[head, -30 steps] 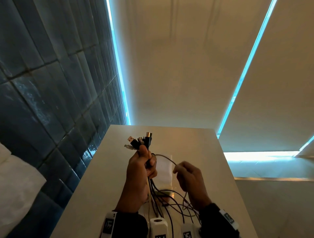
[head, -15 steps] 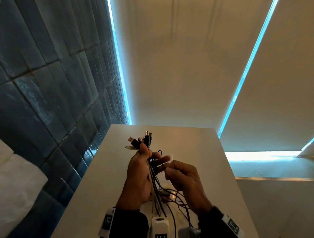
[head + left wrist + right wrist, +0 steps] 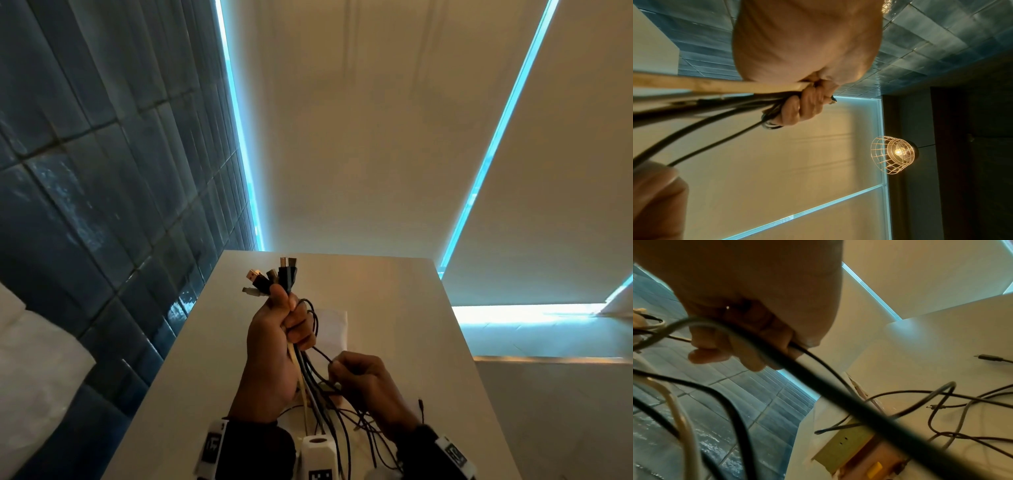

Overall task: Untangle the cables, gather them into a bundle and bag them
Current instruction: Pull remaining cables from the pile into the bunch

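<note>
Left hand (image 3: 274,342) fist gripping the cables (image 3: 310,380), plugs (image 3: 274,277) above the grip, right hand (image 3: 363,383) pinching one thin black cable (image 3: 322,354) below it

You're in a styled interior, more likely a home or a café-type room than a lab or workshop; can't pin it tighter. Evidence: glossy dark blue-grey wall tiles (image 3: 102,171) on your left, laid in staggered rows. Beige roller blinds (image 3: 359,137) ahead, pulled down, daylight leaking through the gaps between them (image 3: 493,150). A pendant lamp (image 3: 894,154) with a wire cage shade and a bare lit bulb, next to a dark door (image 3: 972,146). Plain white counter (image 3: 394,308) in front of you, butted against the blinds. Something white and soft-looking at far left (image 3: 30,370), unclear what.
</note>
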The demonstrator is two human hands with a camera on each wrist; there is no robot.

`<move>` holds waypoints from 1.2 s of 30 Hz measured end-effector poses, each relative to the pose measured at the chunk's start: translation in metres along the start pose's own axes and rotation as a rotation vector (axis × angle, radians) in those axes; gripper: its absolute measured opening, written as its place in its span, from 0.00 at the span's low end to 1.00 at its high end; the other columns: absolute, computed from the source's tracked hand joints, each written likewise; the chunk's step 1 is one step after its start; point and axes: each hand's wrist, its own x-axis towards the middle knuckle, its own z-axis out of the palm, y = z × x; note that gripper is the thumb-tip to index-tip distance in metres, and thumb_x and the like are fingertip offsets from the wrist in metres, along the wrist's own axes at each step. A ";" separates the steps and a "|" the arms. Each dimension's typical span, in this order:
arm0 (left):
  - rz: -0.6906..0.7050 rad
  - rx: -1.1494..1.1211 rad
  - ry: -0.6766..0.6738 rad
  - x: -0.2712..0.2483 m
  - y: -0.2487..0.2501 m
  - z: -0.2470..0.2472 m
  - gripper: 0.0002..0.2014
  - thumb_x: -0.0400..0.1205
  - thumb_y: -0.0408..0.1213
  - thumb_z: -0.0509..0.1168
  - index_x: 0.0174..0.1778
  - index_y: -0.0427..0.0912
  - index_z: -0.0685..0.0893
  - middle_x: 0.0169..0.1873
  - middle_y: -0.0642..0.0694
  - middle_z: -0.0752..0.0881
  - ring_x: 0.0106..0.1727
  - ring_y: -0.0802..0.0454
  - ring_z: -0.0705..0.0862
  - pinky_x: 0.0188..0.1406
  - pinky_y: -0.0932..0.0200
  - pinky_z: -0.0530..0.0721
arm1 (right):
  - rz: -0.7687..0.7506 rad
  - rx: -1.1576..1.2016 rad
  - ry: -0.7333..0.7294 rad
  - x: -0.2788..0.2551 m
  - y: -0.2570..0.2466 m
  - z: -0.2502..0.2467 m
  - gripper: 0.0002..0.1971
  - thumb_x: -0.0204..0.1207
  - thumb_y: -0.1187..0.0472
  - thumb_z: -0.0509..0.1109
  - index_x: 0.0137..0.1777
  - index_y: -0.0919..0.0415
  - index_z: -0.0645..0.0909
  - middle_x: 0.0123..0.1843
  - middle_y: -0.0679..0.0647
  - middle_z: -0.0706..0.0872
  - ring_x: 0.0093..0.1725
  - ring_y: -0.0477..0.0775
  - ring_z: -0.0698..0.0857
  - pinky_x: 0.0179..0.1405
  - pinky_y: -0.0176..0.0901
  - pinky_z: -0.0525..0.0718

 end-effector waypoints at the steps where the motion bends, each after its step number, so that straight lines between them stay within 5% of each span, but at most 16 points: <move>1: -0.001 0.008 0.005 0.000 0.000 -0.001 0.19 0.81 0.51 0.54 0.29 0.43 0.66 0.19 0.53 0.63 0.19 0.59 0.59 0.17 0.64 0.59 | 0.002 0.000 -0.001 0.001 0.002 0.000 0.12 0.80 0.62 0.66 0.36 0.65 0.79 0.29 0.58 0.76 0.28 0.52 0.77 0.28 0.37 0.76; 7: -0.006 0.064 0.048 -0.001 0.004 -0.003 0.21 0.86 0.48 0.50 0.29 0.42 0.66 0.18 0.54 0.62 0.18 0.60 0.58 0.15 0.64 0.60 | 0.043 -0.031 0.025 0.004 0.017 -0.005 0.11 0.82 0.72 0.61 0.37 0.70 0.76 0.18 0.43 0.72 0.17 0.36 0.69 0.19 0.24 0.67; 11: -0.001 0.090 0.065 -0.003 0.005 -0.002 0.20 0.86 0.48 0.50 0.30 0.42 0.66 0.18 0.54 0.62 0.17 0.59 0.58 0.15 0.64 0.60 | 0.032 -0.132 0.098 0.017 0.040 -0.012 0.12 0.80 0.71 0.63 0.34 0.68 0.77 0.20 0.43 0.74 0.22 0.35 0.71 0.27 0.26 0.69; 14: 0.010 0.089 0.071 -0.004 0.007 -0.003 0.20 0.86 0.48 0.51 0.30 0.42 0.67 0.18 0.54 0.61 0.18 0.59 0.58 0.15 0.64 0.60 | 0.048 -0.293 0.165 0.024 0.067 -0.024 0.12 0.71 0.60 0.66 0.26 0.58 0.78 0.25 0.48 0.75 0.27 0.41 0.73 0.34 0.38 0.71; 17: 0.008 0.101 0.081 -0.003 0.007 -0.005 0.19 0.86 0.48 0.51 0.30 0.42 0.66 0.18 0.54 0.62 0.17 0.59 0.58 0.16 0.64 0.59 | 0.128 -0.408 0.177 0.024 0.086 -0.030 0.13 0.70 0.60 0.65 0.24 0.53 0.78 0.25 0.48 0.76 0.28 0.43 0.73 0.34 0.42 0.72; 22: -0.022 0.172 0.116 0.001 0.005 -0.007 0.19 0.86 0.49 0.52 0.31 0.43 0.67 0.18 0.54 0.64 0.17 0.60 0.59 0.16 0.64 0.56 | 0.131 -0.188 0.313 0.027 0.046 -0.025 0.11 0.79 0.65 0.63 0.37 0.66 0.82 0.22 0.50 0.70 0.22 0.46 0.67 0.22 0.39 0.64; 27: -0.060 0.244 0.171 0.000 -0.007 -0.007 0.18 0.86 0.49 0.52 0.35 0.41 0.68 0.21 0.49 0.76 0.19 0.56 0.68 0.18 0.63 0.65 | -0.112 0.186 0.168 0.019 -0.031 -0.008 0.09 0.82 0.65 0.62 0.42 0.67 0.80 0.23 0.50 0.61 0.23 0.48 0.56 0.21 0.38 0.52; 32: -0.077 0.273 0.204 0.000 -0.009 -0.004 0.19 0.88 0.48 0.50 0.46 0.36 0.77 0.34 0.40 0.88 0.29 0.50 0.82 0.27 0.57 0.76 | -0.236 0.088 -0.012 0.002 -0.058 0.013 0.10 0.77 0.60 0.64 0.36 0.61 0.80 0.21 0.47 0.66 0.21 0.45 0.60 0.20 0.35 0.59; 36: -0.082 0.038 0.206 0.000 -0.006 -0.006 0.17 0.85 0.49 0.54 0.38 0.39 0.73 0.31 0.41 0.87 0.34 0.45 0.88 0.38 0.48 0.84 | -0.166 -0.014 -0.075 -0.002 -0.048 0.016 0.10 0.78 0.62 0.64 0.35 0.61 0.80 0.22 0.43 0.70 0.21 0.43 0.65 0.22 0.32 0.63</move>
